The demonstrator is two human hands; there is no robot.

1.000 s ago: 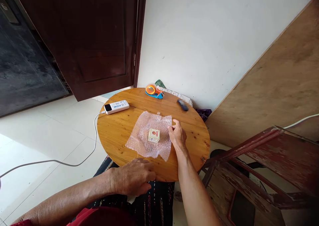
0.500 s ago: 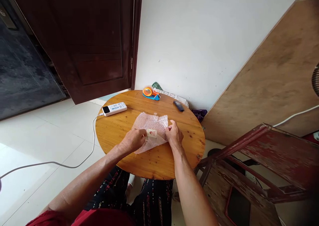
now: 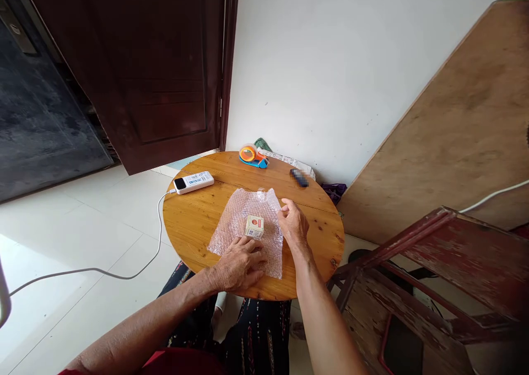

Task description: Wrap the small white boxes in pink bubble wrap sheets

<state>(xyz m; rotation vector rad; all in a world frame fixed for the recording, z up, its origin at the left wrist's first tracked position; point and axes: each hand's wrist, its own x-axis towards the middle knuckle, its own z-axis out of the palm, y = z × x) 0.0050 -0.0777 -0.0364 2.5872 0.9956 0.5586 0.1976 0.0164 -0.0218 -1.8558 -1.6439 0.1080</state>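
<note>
Small box (image 3: 254,226): cream-coloured with red print on top, sitting on the bubble wrap, standing right way up, well in from the far edge of the sheet.
Bubble wrap (image 3: 243,207): spread beneath the box, clear and crinkled, raised a little at the far right corner, partly covered at the near side.
Left hand (image 3: 239,262): lying over the near part of the wrap, just in front of the box, loosely curled; cannot tell if gripping any of the wrap or merely resting on it.
Right hand (image 3: 294,222): pinching the right edge of the wrap between thumb and bent fingers, beside the box but apart from it.
Surface (image 3: 192,215): round-edged, of varnished, knotted wood.
White device (image 3: 197,181): lying at the left of the surface, black-screened, plugged into a grey cable (image 3: 128,277) trailing off to the left.
Tape dispenser (image 3: 248,153): orange and blue, standing near the far edge.
Dark object (image 3: 298,177): lying at the far right, partly blurred out.
Chair (image 3: 458,259): red-painted and worn, to the right of the surface.
</note>
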